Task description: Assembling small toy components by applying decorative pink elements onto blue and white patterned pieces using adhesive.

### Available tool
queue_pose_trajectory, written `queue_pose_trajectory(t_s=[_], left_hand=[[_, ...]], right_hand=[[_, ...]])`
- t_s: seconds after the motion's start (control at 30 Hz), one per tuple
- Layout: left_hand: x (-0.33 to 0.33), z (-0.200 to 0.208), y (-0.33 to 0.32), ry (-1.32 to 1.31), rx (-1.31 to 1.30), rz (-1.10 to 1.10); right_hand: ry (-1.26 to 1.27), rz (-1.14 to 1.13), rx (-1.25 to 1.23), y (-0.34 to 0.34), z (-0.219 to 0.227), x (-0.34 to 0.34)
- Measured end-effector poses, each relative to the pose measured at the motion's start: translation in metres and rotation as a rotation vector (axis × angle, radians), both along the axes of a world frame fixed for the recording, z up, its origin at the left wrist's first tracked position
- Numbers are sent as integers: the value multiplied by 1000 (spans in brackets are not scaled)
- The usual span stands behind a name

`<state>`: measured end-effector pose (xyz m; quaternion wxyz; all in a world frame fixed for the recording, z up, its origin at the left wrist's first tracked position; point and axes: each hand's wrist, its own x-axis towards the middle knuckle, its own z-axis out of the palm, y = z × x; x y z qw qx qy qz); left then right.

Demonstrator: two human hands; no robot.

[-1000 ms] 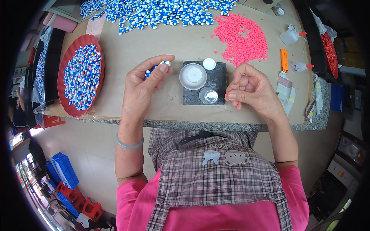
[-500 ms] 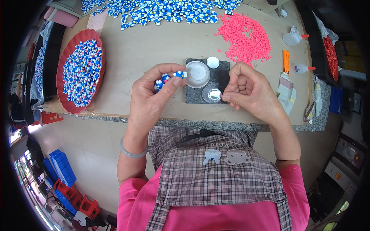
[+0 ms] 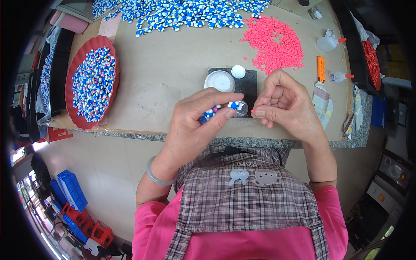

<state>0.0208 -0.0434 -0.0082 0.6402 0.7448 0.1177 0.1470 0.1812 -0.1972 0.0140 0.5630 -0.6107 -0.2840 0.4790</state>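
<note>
My left hand (image 3: 197, 115) is closed around several small blue-and-white pieces, some with pink bits. One blue-and-white piece (image 3: 234, 105) is pinched between its thumb and fingertip. Just to the right, my right hand (image 3: 281, 106) pinches a tiny pink piece (image 3: 253, 112) between thumb and forefinger, a small gap from the blue-and-white one. Under the hands lies a dark stone slab (image 3: 248, 86). On it stand a white round dish (image 3: 219, 81), a white cap (image 3: 238, 71) and a small clear cup (image 3: 243, 109), partly hidden by my left hand.
Pink pieces (image 3: 277, 45) lie in a pile at the far right. Blue-and-white pieces (image 3: 186, 15) spread along the back. A red scalloped basin (image 3: 70, 82) full of finished-looking pieces stands left. Glue bottles (image 3: 328, 42) and an orange box (image 3: 320, 69) lie at the right.
My left hand has moved right and slightly nearer, bringing its pieces over the clear cup. The right hand has lifted slightly from beside the cup, and the pink piece in its fingertips shows more plainly.
</note>
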Motion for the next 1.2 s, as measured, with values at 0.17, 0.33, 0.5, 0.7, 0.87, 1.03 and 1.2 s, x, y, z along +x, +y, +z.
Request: queue_pose_trajectory(t_s=[0.17, 0.33, 0.5, 0.7, 0.87, 1.03, 1.2], left_hand=[[3, -1, -6, 23, 25, 1], [6, -2, -11, -60, 152, 37], [8, -1, -15, -90, 263, 40], [8, 2, -18, -98, 367, 75], [9, 1, -15, -79, 266, 64], [9, 3, -17, -55, 233, 50], [9, 3, -16, -29, 177, 38]], right_hand=[[-13, -42, 73, 2, 1, -9], [-78, -40, 74, 2, 0, -11], [-94, 0, -7, 2, 3, -10], [-346, -36, -6, 2, 6, -19], [-314, -31, 8, 2, 9, -17], [-290, -24, -27, 2, 10, -17], [-221, -16, 11, 0, 7, -15]])
